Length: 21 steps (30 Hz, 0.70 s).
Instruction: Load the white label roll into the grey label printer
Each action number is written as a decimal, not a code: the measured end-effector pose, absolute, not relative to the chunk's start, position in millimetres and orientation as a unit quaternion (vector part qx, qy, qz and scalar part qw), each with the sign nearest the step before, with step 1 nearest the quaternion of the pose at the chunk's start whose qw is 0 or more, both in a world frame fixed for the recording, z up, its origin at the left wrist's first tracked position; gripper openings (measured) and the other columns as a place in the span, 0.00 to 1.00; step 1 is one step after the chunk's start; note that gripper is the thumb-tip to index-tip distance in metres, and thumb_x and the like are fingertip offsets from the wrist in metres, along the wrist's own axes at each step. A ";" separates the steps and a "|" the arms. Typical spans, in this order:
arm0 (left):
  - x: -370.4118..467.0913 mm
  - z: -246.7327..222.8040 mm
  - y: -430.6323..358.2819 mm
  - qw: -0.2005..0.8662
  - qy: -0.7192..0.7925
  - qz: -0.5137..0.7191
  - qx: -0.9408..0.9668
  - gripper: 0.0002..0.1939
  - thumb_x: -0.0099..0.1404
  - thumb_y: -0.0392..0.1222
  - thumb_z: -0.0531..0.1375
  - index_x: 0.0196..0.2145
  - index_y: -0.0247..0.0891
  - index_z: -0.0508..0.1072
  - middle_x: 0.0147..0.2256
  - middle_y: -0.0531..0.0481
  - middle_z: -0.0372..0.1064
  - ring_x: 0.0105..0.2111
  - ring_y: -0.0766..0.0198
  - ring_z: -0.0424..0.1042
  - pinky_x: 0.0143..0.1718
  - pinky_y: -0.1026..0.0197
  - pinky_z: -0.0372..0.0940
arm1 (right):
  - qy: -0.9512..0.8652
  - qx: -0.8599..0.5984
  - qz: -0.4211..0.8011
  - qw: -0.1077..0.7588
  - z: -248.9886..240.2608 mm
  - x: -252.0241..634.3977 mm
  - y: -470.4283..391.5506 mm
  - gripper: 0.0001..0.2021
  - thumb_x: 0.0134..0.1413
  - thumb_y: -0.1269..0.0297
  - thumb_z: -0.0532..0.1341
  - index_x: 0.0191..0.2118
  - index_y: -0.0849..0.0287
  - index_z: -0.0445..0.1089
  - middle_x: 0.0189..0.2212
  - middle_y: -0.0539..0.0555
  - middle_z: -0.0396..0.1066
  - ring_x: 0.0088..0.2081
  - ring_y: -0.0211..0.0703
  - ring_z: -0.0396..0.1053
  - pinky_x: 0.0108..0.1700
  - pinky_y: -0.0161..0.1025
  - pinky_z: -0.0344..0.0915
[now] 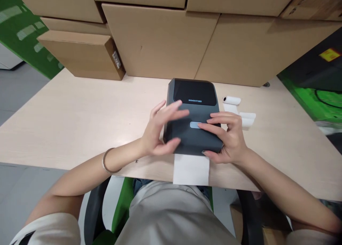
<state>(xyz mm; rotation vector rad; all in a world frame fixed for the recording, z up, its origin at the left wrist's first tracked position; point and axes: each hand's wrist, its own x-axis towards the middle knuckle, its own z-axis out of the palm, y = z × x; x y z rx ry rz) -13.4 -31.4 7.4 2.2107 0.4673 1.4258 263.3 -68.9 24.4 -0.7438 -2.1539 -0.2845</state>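
Your table [88, 113] is hemmed in at the back by boxes [160, 42], with the printer [197, 111] mid-table in front of you. Left hand [157, 133]'s spread wide over its left side, can't tell if it's touching. Right hand [232, 140]'s half curled at the near right corner. Paper [191, 170] pokes out front, roll [233, 100]'s off right, and your right index is on the blue button [193, 124].

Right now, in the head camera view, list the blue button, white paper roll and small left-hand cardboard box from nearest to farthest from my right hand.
From your right hand:
1. Blue button: on the printer's top, at a fingertip.
2. White paper roll: on the table, just beyond the hand.
3. Cardboard box: far left, at the table's back.
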 end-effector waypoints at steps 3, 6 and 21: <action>-11.3 5.9 -32.9 0.170 0.114 0.449 0.870 0.45 0.65 0.60 0.68 0.75 0.57 0.59 0.62 0.51 0.80 0.69 0.40 0.71 0.79 0.35 0.48 | -0.856 -0.294 -0.109 0.410 26.8 262.1 -70.7 0.31 0.65 0.39 0.62 0.68 0.46 0.71 0.49 0.59 0.70 0.53 0.60 0.73 0.55 0.62 0.73; -8.2 1.9 -35.1 0.165 0.125 0.415 0.886 0.47 0.64 0.55 0.69 0.76 0.55 0.57 0.65 0.50 0.77 0.71 0.42 0.69 0.79 0.37 0.50 | -0.855 -0.306 -0.104 0.407 26.4 261.4 -71.2 0.30 0.63 0.39 0.63 0.66 0.44 0.72 0.50 0.58 0.70 0.53 0.60 0.73 0.55 0.63 0.72; -11.3 13.5 -43.6 0.200 0.117 0.444 0.866 0.45 0.68 0.61 0.63 0.78 0.52 0.56 0.64 0.44 0.77 0.69 0.34 0.70 0.75 0.30 0.57 | -0.871 -0.304 -0.098 0.374 31.9 263.1 -73.4 0.36 0.58 0.38 0.66 0.68 0.46 0.65 0.53 0.60 0.72 0.56 0.64 0.76 0.62 0.70 0.72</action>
